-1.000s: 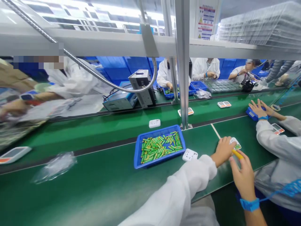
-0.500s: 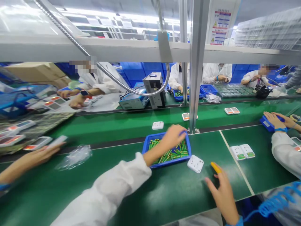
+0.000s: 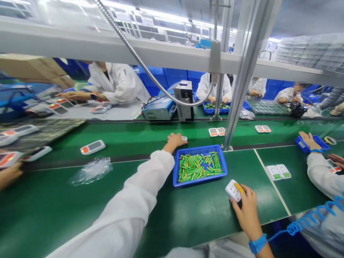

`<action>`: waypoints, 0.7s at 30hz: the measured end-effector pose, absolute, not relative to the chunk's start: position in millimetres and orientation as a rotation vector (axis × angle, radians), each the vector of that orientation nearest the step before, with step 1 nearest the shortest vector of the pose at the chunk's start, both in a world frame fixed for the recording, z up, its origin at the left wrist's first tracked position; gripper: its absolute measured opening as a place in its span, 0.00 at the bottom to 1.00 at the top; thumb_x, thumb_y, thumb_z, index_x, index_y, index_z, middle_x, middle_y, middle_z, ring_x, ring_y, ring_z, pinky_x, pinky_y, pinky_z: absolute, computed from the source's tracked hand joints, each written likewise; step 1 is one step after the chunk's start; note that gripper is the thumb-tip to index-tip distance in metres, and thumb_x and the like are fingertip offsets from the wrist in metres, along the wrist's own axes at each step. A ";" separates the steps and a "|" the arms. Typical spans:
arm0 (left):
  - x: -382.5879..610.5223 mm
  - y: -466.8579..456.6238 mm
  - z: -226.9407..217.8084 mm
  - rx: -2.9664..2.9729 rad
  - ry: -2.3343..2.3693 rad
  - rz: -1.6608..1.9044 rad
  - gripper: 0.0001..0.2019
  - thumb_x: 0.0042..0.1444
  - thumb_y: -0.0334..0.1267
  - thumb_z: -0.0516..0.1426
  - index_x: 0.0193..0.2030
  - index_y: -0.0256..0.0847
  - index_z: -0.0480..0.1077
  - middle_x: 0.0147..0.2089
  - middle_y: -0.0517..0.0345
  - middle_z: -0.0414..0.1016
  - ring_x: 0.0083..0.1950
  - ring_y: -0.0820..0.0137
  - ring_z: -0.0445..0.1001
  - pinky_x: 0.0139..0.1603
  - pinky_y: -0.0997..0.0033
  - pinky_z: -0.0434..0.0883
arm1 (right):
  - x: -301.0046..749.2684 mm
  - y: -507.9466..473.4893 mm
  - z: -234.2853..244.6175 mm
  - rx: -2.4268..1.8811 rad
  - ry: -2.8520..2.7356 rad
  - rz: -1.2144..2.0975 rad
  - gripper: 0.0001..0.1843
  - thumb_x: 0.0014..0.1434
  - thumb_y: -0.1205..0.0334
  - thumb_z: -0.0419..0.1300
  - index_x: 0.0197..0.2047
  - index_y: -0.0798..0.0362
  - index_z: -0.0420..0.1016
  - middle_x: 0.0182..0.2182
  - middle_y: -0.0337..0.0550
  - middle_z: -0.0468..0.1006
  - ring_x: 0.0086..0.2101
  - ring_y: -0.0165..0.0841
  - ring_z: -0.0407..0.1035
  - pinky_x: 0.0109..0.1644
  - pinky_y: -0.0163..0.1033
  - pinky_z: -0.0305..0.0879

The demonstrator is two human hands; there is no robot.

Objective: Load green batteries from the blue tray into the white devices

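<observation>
My left hand (image 3: 174,141) reaches over the far belt, its fingers bent down over a small white plastic device (image 3: 184,138) that they mostly hide. A blue tray (image 3: 176,181) of green batteries (image 3: 200,166) stands just in front of that hand. To the right of the tray, my right hand (image 3: 247,209), with a yellow cover on one finger and a blue wrist strap (image 3: 257,243), holds another white device (image 3: 232,190) by its edges on the green bench. Its slotted back faces up.
A metal post (image 3: 243,79) rises behind the tray. A clear plastic bag (image 3: 94,170) lies left. A pair of white devices with batteries (image 3: 278,172) sits right. Other devices with screens (image 3: 92,147) lie along the belt. Co-workers' hands (image 3: 310,141) are at both sides.
My left hand has moved from above the battery tray to the device on the belt. My right hand has closed in on the nearer device. At left, a co-worker's device now lies on the belt.
</observation>
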State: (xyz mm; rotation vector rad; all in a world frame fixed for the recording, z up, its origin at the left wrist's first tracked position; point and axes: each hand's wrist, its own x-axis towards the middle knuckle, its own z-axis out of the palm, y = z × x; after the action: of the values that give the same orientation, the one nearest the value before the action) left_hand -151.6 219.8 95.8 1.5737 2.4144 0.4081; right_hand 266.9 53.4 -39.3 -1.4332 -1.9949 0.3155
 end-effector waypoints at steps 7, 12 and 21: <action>-147.9 114.5 86.0 1.850 2.168 0.683 0.33 0.59 0.49 0.66 0.70 0.45 0.70 0.65 0.43 0.66 0.66 0.46 0.64 0.70 0.47 0.66 | 238.8 99.6 8.3 -1.191 -2.132 0.562 0.21 0.72 0.55 0.61 0.66 0.44 0.80 0.58 0.53 0.80 0.56 0.49 0.75 0.59 0.56 0.76; -48.4 -16.6 45.8 2.221 1.319 0.793 0.39 0.52 0.46 0.69 0.73 0.56 0.69 0.69 0.47 0.66 0.68 0.46 0.65 0.70 0.43 0.70 | 138.0 162.4 38.3 -1.104 -2.430 0.596 0.13 0.73 0.63 0.61 0.56 0.49 0.84 0.48 0.50 0.85 0.50 0.43 0.78 0.58 0.48 0.73; 10.3 -7.0 -9.4 2.198 1.368 0.567 0.34 0.55 0.48 0.76 0.67 0.50 0.72 0.72 0.44 0.66 0.66 0.43 0.66 0.66 0.40 0.72 | 54.3 190.1 39.0 -1.221 -2.744 0.514 0.14 0.66 0.77 0.62 0.48 0.54 0.85 0.43 0.50 0.87 0.46 0.40 0.80 0.55 0.40 0.69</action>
State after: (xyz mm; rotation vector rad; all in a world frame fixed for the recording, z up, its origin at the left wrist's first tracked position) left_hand 10.3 -7.0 -9.4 2.1982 1.3675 0.5674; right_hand 54.3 190.1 39.0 -1.2212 -2.7444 0.5140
